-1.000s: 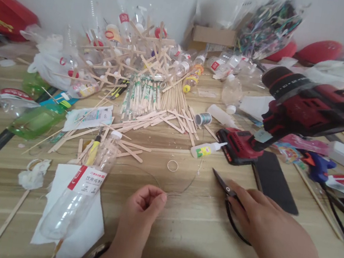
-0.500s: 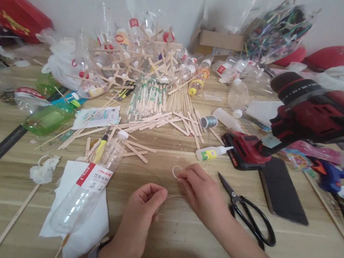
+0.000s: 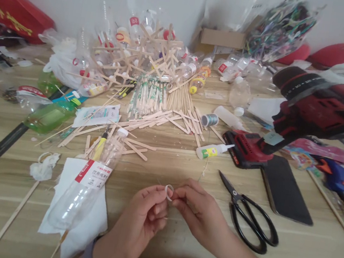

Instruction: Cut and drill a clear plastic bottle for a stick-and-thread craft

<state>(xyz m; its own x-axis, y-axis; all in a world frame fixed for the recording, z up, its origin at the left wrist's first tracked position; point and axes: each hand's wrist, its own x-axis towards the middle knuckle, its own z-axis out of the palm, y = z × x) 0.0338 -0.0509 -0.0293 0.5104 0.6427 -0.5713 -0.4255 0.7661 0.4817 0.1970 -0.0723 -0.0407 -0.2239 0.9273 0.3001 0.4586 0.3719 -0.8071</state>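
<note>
A small white ring point(image 3: 168, 193) stands up between my two hands, above the near middle of the table. My right hand point(image 3: 200, 210) pinches the ring's right side between thumb and fingertips. My left hand point(image 3: 143, 214) is closed, its thumb and forefinger pinched on a fine thread at the ring's left edge; most of the thread is hidden by the fingers. Black-handled scissors point(image 3: 246, 214) lie just right of my right hand. A small glue bottle point(image 3: 213, 151) with a yellow-green label lies beyond it, and a thread spool point(image 3: 209, 120) sits farther back.
On the left, a clear plastic bottle point(image 3: 86, 194) lies on white paper point(image 3: 94, 225). A red and black cordless drill point(image 3: 315, 110) stands at right beside a dark phone point(image 3: 288, 190). Wooden sticks point(image 3: 160, 121) and several bottles fill the back. A wooden stick point(image 3: 16, 214) lies far left.
My hands have come together. My right hand has brought the white ring down and slightly left, to the left fingertips. My left hand has turned and shifted slightly right.
</note>
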